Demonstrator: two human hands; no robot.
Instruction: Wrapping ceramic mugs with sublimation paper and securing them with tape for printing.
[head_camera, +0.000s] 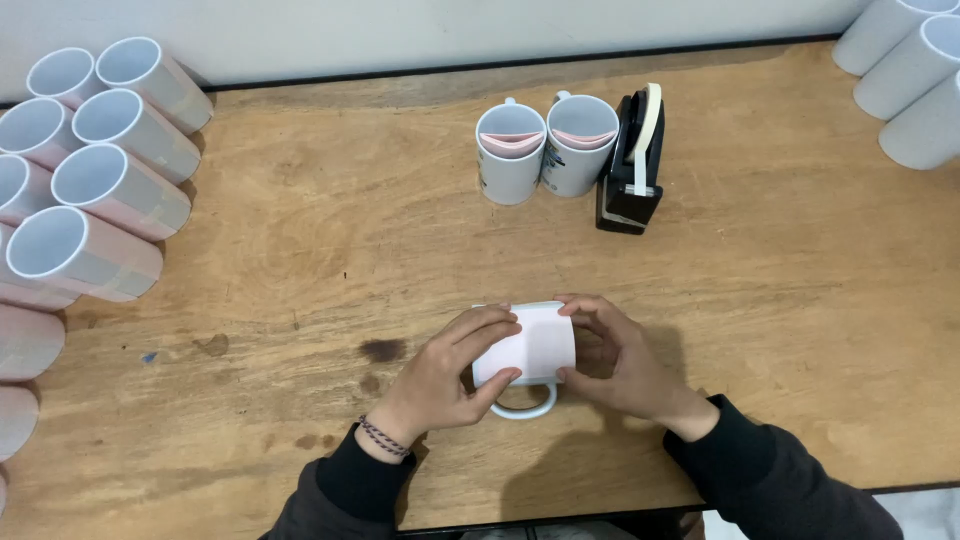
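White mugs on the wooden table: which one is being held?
The white paper-wrapped mug near the table's front edge, gripped by the left hand and right hand; the others stand untouched.

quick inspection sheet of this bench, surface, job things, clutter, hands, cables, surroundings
surface: wooden table, worn, with dark stains near the middle.
job's things: white mug lying on its side, handle toward the person, pale paper sheet wrapped around it.
clutter: two upright mugs with pink sheets inside; black tape dispenser beside them; wrapped mugs lying in rows at the left; more mugs at the top right.
grippers: left hand and right hand both press the sheet onto the mug.
cables: nothing seen.
surroundings: light wall behind the table; no other person seen.
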